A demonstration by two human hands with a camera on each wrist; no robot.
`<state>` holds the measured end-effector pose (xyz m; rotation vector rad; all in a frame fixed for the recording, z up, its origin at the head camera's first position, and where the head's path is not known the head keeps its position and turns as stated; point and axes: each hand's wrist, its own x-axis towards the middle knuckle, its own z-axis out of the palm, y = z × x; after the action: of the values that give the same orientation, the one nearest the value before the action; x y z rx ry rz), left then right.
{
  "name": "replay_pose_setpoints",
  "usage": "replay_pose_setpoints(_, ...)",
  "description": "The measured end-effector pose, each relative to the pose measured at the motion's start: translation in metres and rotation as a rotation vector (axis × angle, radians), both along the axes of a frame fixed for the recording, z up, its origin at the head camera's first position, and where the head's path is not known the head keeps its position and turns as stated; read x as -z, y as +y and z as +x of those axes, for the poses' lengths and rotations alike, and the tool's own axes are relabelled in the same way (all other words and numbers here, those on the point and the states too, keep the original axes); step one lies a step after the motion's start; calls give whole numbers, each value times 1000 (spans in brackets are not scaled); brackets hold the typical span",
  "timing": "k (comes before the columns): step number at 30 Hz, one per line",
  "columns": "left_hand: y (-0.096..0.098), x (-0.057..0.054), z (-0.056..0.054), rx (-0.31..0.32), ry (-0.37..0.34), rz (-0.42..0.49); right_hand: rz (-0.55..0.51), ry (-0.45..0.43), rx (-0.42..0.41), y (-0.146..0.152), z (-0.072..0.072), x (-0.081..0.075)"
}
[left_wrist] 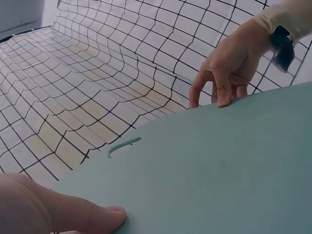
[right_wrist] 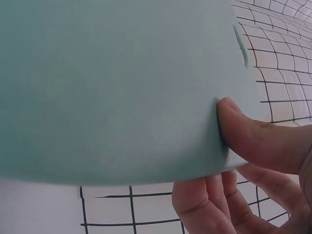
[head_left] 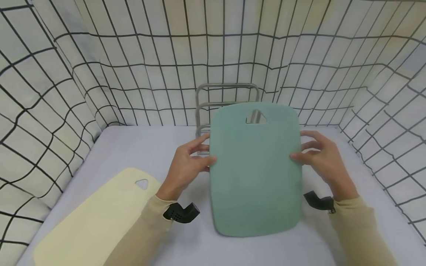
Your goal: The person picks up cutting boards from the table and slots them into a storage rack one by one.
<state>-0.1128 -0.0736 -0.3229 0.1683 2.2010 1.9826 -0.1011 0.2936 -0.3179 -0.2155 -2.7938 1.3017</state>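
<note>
Both hands hold a green cutting board (head_left: 255, 173) by its long side edges, with its handle cutout at the top. My left hand (head_left: 188, 162) pinches the left edge, thumb on the front face and fingers behind. On the opposite edge, my right hand (head_left: 321, 157) grips the same way; the right wrist view shows its thumb (right_wrist: 253, 136) on the face and fingers below the edge. Behind the board stands a metal wire rack (head_left: 199, 98), its lower part mostly hidden. A cream cutting board (head_left: 96, 218) lies flat on the table at the left, partly covered by my left sleeve.
The white table (head_left: 133, 147) is enclosed by black wire grid panels (head_left: 159, 66) at the back and both sides, with pale sheets behind them. A black wrist camera (head_left: 181, 213) sits on the left wrist and another (head_left: 319, 201) on the right.
</note>
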Motion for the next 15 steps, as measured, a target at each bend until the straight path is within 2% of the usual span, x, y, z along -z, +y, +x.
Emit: replay_pose_setpoints(15,-13,-10,-1,-22,71,-43,-38,47,32,-16,-2,-5)
